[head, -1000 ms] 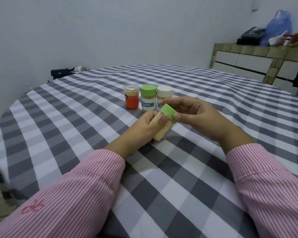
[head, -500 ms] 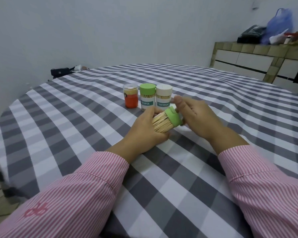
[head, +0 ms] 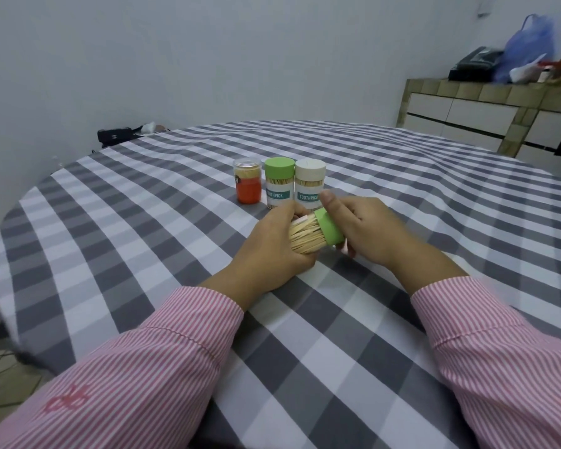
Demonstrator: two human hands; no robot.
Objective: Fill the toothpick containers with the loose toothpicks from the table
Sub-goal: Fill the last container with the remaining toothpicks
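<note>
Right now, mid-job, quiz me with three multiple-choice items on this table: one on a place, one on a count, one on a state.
1. Where does the orange container stand in the row of upright containers?
A. left end
B. middle
C. right end

2. How many containers stand upright behind the hands?
A. two
B. three
C. four

3. How is the held container?
A. upright
B. tipped sideways
C. lying untouched

Answers:
1 A: it stands left of the green-lidded container and white-lidded container.
2 B: three stand there.
3 B: left hand grips its body, right hand its green lid.
</note>
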